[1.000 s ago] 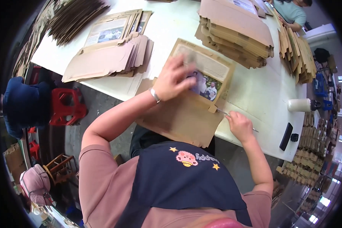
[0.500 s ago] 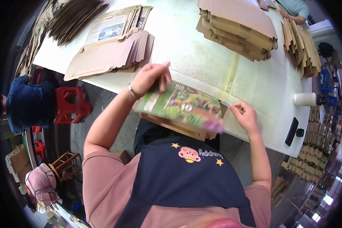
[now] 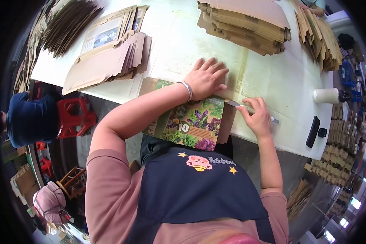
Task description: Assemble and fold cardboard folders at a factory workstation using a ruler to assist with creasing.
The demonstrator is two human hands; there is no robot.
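A flat printed carton [image 3: 195, 122] in green with pictures of salad leaves lies at the table's near edge, overhanging toward my lap. Plain brown cardboard [image 3: 227, 124] shows under its right side. My left hand [image 3: 205, 81] rests palm down with fingers spread, across the carton's far edge and the tabletop; its forearm covers part of the print. Just right of the carton, my right hand [image 3: 257, 116] is closed around a slim utility knife [image 3: 275, 120]. The knife's tip points left, close to the carton's far right corner.
The white table [image 3: 179, 49] carries a stack of flat brown cartons [image 3: 244, 24] at the back, another stack [image 3: 105, 61] at left, and more cartons [image 3: 317, 36] at far right. A white bottle [image 3: 326, 96] and a black object [image 3: 312, 132] are at right. Red stools [image 3: 75, 116] stand left.
The printed carton, blurred and tilted before, now lies flat. My left hand has moved right and spread out on its far edge. The knife in my right hand has come into view.
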